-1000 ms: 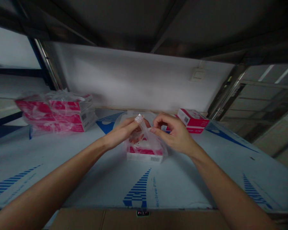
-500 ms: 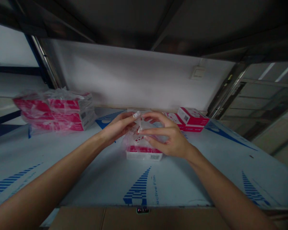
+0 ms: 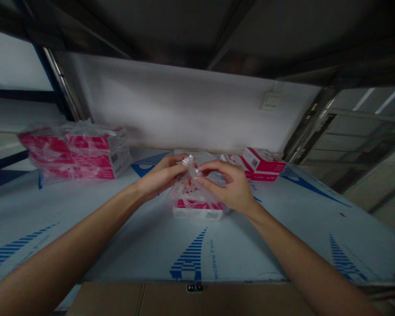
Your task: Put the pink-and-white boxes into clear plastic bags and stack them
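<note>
In the middle of the shelf lies a pink-and-white box [image 3: 199,204] inside a clear plastic bag [image 3: 179,193]. The bag's gathered neck rises above the box. My left hand [image 3: 166,175] pinches that neck from the left, its crumpled end poking up beside the thumb. From the right, my right hand [image 3: 228,182] has its thumb and forefinger closed on the plastic at the neck. Both hands are just above the box. The exact grip of the fingertips is partly hidden by the plastic.
At the left stands a stack of bagged pink boxes [image 3: 88,153]. Several unbagged pink-and-white boxes [image 3: 265,164] are stacked at the back right. Blue-printed protective film covers the shelf [image 3: 125,250]. A dark upper shelf [image 3: 184,35] hangs overhead, and a cardboard box [image 3: 108,300] shows below the front edge.
My right hand's fingers have drawn together onto the bag's neck, where they were spread before. More of the twisted neck now shows between the hands. The box has stayed put.
</note>
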